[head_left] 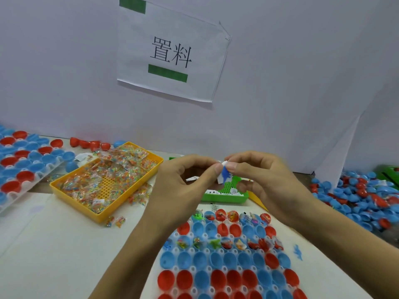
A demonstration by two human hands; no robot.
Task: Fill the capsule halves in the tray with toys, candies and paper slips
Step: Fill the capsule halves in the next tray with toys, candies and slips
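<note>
Head view: both hands' fingers pinch 1 paper slip [222,175] above the white table [64,244], white wall [64,72] behind.

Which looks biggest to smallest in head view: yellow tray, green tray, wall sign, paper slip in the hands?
1. Wall sign
2. Yellow tray
3. Green tray, partly hidden by the hands, so unsure
4. Paper slip, pinched between left hand and right hand

The sign hangs farther away, so true sizes may differ.

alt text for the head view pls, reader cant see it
Both hands, left hand and right hand, pinch a small white paper slip with a blue toy above a tray of red and blue capsule halves, some already filled. A yellow tray of candy packets sits to the left.
</note>
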